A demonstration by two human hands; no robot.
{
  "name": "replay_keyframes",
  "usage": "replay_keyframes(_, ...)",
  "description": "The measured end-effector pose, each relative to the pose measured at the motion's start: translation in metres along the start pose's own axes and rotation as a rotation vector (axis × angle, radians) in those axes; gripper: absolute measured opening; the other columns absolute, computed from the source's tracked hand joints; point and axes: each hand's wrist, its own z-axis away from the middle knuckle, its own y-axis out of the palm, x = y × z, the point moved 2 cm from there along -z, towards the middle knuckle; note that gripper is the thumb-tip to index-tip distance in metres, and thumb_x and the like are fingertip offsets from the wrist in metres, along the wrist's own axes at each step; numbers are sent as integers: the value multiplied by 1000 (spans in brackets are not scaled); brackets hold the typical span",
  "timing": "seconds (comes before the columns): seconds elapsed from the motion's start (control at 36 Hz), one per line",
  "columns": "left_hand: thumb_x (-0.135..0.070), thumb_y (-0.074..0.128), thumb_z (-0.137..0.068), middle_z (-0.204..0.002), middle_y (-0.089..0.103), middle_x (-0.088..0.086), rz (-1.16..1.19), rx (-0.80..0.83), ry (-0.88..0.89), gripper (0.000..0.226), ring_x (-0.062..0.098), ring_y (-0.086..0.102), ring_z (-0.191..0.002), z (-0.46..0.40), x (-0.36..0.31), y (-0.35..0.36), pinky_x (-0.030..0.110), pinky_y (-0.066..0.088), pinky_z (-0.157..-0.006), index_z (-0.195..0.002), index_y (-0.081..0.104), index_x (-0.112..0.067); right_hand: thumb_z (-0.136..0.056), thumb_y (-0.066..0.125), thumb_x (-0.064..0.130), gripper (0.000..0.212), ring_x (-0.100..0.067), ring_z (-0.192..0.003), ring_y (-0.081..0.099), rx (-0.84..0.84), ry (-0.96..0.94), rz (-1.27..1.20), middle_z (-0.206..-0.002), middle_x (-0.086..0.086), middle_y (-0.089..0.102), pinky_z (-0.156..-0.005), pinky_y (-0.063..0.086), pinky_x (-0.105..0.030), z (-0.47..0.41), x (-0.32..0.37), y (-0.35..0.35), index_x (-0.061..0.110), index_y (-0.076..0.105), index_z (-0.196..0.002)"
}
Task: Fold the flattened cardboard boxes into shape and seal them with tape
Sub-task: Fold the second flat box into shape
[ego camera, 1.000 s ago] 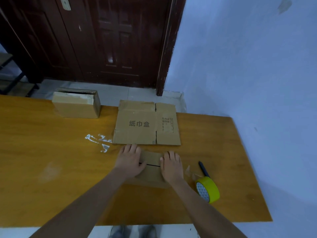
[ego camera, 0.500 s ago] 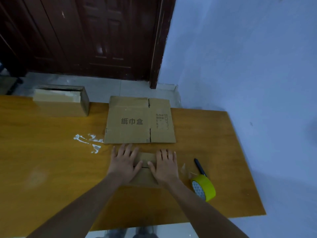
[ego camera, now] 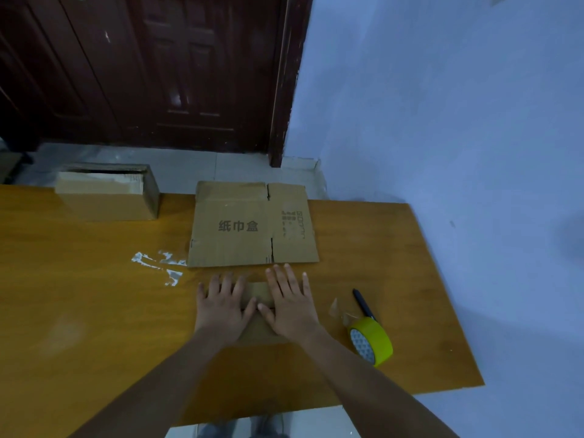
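Two flat palms, left hand (ego camera: 222, 306) and right hand (ego camera: 292, 303), fingers straight, atop small cardboard box (ego camera: 257, 294).

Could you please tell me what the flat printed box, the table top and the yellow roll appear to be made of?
Flat printed box: brown cardboard, matte, with creases, slits and dark printed characters.
Table top: looks like wood or a wood-look laminate, orange-brown and smooth with a faint sheen; which one is unclear.
Yellow roll: adhesive tape, glossy yellow outside, a patterned pale core face; probably plastic-backed.
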Motion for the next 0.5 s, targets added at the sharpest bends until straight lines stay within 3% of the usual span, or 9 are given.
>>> replay_keyframes(0.08,-61,-12,-76,-149,31,6,-58,7,12,88,30,26,-136,-1,-3,2,54,23,-108,-143,31,-24,-72,-19,69,93,-19,-145,-18,21,0,9,-160,1,-9,-109,-21,-45,-1,0,1,19,-10,-151)
replay_keyframes(0.17,-62,-15,-76,-153,20,3,-61,22,11,87,28,18,-139,1,-4,1,52,17,-111,-146,21,-26,-69,-18,69,97,-17,-145,-18,50,0,-20,-160,3,-8,-110,-20,-43,0,-1,-1,20,-7,-151)
replay_keyframes(0.22,-63,-13,-78,-153,20,3,-78,32,16,84,27,19,-139,1,-2,-1,51,18,-111,-146,20,-26,-69,-15,71,97,-14,-145,-16,65,-12,-50,-160,4,-5,-112,-18,-42,0,-3,-5,20,-5,-152)
replay_keyframes(0.31,-62,-14,-77,-151,24,4,-97,41,28,87,28,22,-138,5,-3,-4,49,20,-111,-146,22,-25,-85,2,69,83,-12,-146,-13,92,-32,-64,-160,5,-2,-115,-13,-42,3,-8,-8,21,-4,-152)
replay_keyframes(0.42,-60,-17,-74,-146,34,4,-90,23,46,90,27,29,-135,7,-4,-14,48,18,-112,-145,27,-26,-67,-15,69,99,-10,-146,-8,78,-51,-79,-160,6,1,-117,-7,-38,9,-17,-18,22,-1,-153)
replay_keyframes(0.5,-56,-4,-81,-136,49,4,-42,-32,64,79,26,41,-129,7,0,-20,50,25,-110,-140,40,-25,-83,-3,67,84,-13,-147,2,32,15,-166,-160,4,8,-118,0,-37,19,-35,-28,22,6,-153)
